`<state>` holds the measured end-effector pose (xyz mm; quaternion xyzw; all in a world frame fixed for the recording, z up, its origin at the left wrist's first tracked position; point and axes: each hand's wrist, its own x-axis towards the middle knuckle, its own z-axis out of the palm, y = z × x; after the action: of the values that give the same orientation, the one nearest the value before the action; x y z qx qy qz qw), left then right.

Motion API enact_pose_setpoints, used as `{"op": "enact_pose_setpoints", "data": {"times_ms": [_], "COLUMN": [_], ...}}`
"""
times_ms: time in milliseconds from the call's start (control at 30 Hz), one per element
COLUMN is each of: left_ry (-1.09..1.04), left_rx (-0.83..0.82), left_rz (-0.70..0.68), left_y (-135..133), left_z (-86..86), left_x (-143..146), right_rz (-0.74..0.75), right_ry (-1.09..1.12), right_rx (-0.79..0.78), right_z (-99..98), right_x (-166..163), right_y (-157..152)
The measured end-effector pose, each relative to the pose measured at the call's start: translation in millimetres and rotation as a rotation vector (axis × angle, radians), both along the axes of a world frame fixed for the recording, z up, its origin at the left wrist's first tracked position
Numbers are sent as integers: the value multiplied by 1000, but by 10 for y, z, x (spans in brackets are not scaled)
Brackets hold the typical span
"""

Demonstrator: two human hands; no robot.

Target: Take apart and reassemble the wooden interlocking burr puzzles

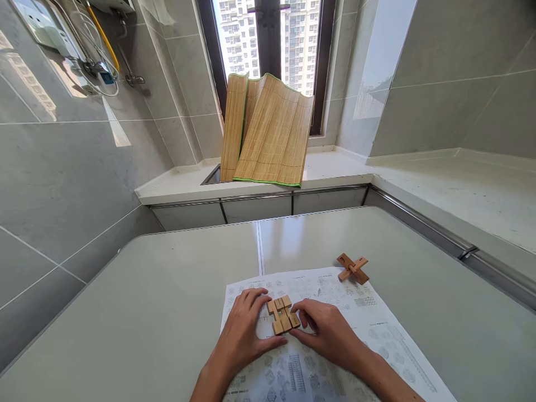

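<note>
Several notched wooden puzzle pieces [282, 317] lie side by side on a printed sheet [301, 371], forming a small block with gaps in the middle. My left hand [247, 329] curves around the block's left side, fingers and thumb spread apart; its fingertips are close to the upper left corner and its thumb runs along the lower edge. At the right end, my right hand [324, 329] has thumb and index finger on either side of the rightmost wooden puzzle piece [294, 320]. Its other fingers are curled under.
A cross-shaped wooden puzzle assembly [354, 268] rests at the sheet's upper right edge. The pale table [167, 312] reaches toward a white ledge [326, 164], where a folded bamboo mat [272, 131] leans before the window. Pipes and hoses [94, 61] hang on the left wall.
</note>
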<state>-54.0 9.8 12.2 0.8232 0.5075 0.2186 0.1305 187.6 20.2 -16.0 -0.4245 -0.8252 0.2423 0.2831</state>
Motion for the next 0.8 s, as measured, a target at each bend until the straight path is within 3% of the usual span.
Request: {"op": "enact_pose_setpoints", "data": {"times_ms": [267, 567, 800], "left_ry": [-21, -226, -484], "left_rx": [1, -56, -164], "left_rz": [9, 58, 121], "left_y": [6, -32, -55], "left_z": [43, 178, 181], "left_x": [-59, -10, 93], "right_rz": [-6, -125, -97], "right_ry": [18, 417, 612], "right_rx": [2, -326, -482], "right_z": [0, 133, 147], "right_x": [1, 23, 39], "right_y": [8, 44, 61]}}
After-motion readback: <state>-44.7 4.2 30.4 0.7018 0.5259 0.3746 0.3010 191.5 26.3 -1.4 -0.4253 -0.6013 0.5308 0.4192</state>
